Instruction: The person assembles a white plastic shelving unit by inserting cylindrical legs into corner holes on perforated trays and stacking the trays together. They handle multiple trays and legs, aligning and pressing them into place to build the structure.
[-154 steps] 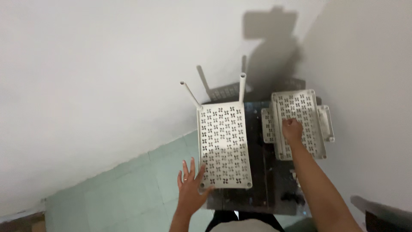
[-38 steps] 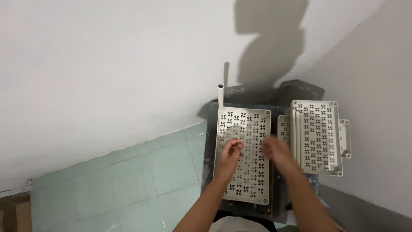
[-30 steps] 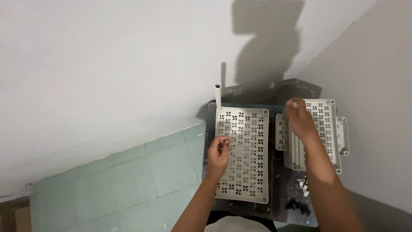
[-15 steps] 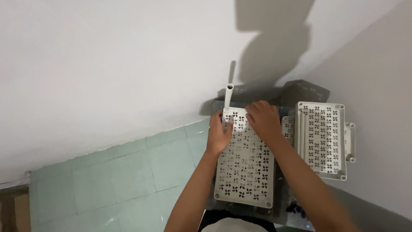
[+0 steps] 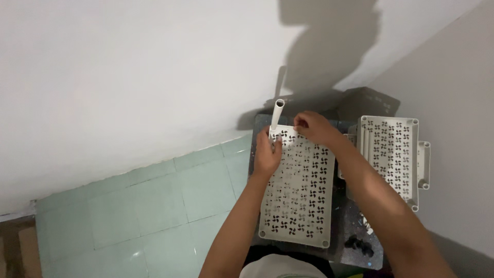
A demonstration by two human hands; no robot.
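1. Fingers of your left hand [image 5: 267, 157] rest on the far left corner of the perforated white shelf panel [image 5: 298, 190], just beside the upright white tube [image 5: 277, 114]; whether they pinch anything, you cannot tell.
2. Your right hand [image 5: 314, 127] curls closed over the panel's far edge.
3. The panel lies flat on the dark stool [image 5: 360, 237], along its left side.
4. A stack of like panels [image 5: 391, 157] sits at the stool's right edge, against the wall [image 5: 453, 103].
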